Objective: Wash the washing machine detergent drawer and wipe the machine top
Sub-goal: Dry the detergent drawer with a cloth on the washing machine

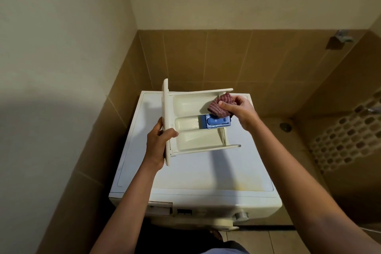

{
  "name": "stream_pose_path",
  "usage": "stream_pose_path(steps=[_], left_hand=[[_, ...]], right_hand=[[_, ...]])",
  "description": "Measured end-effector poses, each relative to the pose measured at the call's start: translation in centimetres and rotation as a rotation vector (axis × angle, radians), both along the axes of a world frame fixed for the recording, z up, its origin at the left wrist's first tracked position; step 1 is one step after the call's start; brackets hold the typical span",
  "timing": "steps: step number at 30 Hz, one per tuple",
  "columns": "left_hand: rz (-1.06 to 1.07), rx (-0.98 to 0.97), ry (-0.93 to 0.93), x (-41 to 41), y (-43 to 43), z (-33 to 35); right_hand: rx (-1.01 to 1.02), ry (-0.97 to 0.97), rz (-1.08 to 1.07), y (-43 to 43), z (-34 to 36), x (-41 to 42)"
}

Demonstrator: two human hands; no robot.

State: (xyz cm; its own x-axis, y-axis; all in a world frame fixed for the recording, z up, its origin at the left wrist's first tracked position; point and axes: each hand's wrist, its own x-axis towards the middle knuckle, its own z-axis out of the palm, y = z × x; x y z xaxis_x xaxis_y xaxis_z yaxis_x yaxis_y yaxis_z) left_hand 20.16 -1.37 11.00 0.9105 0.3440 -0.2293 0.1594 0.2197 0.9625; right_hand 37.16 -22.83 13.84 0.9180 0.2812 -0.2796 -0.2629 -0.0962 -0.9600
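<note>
A cream detergent drawer (191, 140) with a blue insert (216, 124) is held in the air above the white washing machine top (206, 173). My left hand (157, 146) grips the drawer's front panel at its left end. My right hand (239, 112) holds a folded red-and-white striped cloth (221, 103) pressed into the drawer's back right part, over the blue insert and the large compartment. The empty drawer slot (160, 209) shows on the machine's front at the left.
The machine stands in a corner with tan tiled walls on the left and behind. A dial (241, 215) sits at its front right. To the right lie a tiled floor with a drain (285, 126) and a mosaic strip.
</note>
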Motion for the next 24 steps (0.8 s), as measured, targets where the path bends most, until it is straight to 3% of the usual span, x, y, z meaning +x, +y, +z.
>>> stream_pose_path(steps=[5,11,17,21,24], left_hand=[[-0.039,0.062,0.011,0.3,-0.5,-0.4],[0.082,0.072,0.070,-0.2,-0.8,-0.8],[0.051,0.114,0.068,-0.3,0.8,-0.7],[0.057,0.110,0.059,-0.1,-0.6,-0.7],[0.105,0.102,0.079,0.2,-1.8,-0.9]], right_hand=[[-0.605,-0.310,-0.178,2.3,-2.1,-0.5],[-0.643,-0.362,-0.003,2.0,-2.5,-0.7],[-0.221,-0.115,0.109,-0.1,-3.5,-0.8],[-0.526,-0.250,-0.082,1.3,-3.7,-1.3],[-0.628,-0.257,-0.113,1.7,-3.9,-1.1]])
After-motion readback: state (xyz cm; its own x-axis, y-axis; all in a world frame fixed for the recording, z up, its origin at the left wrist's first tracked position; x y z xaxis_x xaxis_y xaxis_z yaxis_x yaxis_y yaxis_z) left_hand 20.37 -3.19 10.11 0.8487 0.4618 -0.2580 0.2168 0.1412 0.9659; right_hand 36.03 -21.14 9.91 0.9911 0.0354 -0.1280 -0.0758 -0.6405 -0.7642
